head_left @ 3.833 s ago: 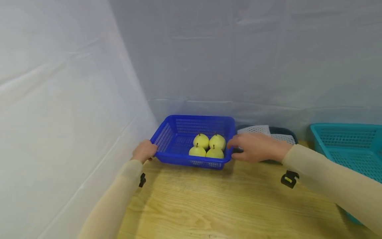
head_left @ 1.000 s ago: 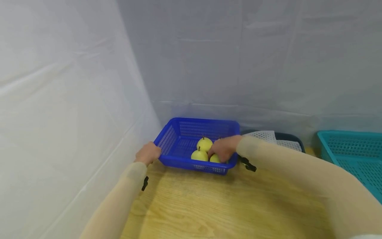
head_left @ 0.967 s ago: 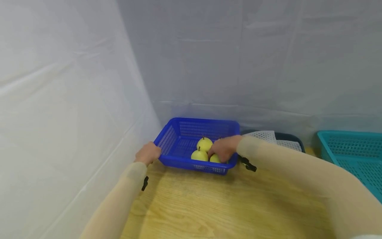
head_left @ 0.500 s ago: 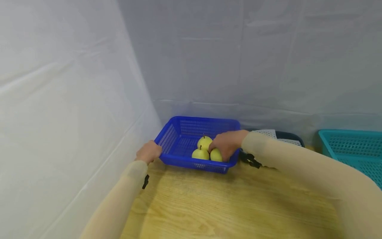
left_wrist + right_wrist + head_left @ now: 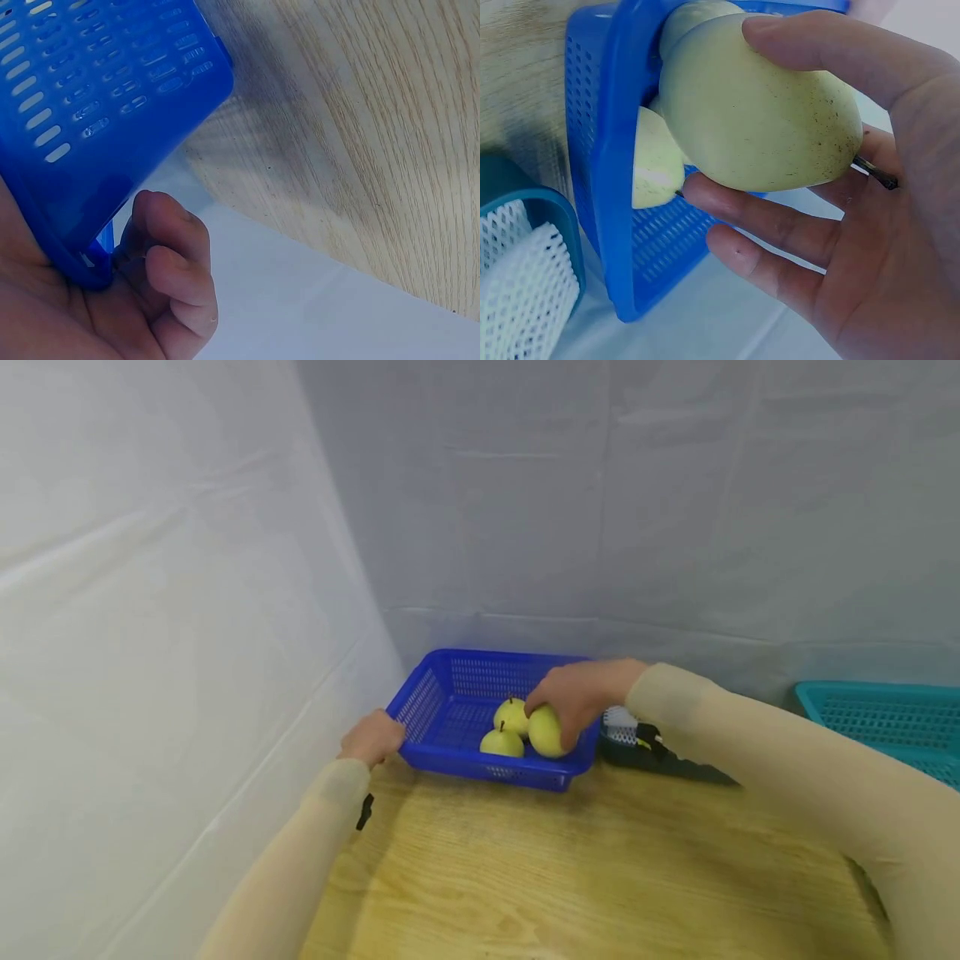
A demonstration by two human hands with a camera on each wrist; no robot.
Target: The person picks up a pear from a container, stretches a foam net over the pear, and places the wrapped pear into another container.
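Observation:
In the head view my left hand [image 5: 371, 739] grips the left rim of a blue plastic basket [image 5: 457, 761]. The left wrist view shows its curled fingers [image 5: 180, 281] under the basket's lip. My right hand [image 5: 579, 693] holds a yellow-green pear [image 5: 547, 732] over the basket's right end, raised above the other fruit. Up close in the right wrist view, thumb and fingers span the held pear [image 5: 757, 112], its dark stem towards the palm. Two more pears, one behind [image 5: 511, 716] and one in front [image 5: 502, 742], sit in the basket. The hand covers the basket's right back corner.
Right of the basket, partly under my right forearm, is a dark green tray [image 5: 622, 755] with white foam netting [image 5: 529, 285]. A teal basket [image 5: 877, 714] stands farther right. White sheeting [image 5: 225, 568] rises at the left and back of the wooden table [image 5: 487, 868].
My right hand first moved from beside the basket's right rim in among the pears. It has since raised one pear up and slightly right. My left hand has stayed on the rim.

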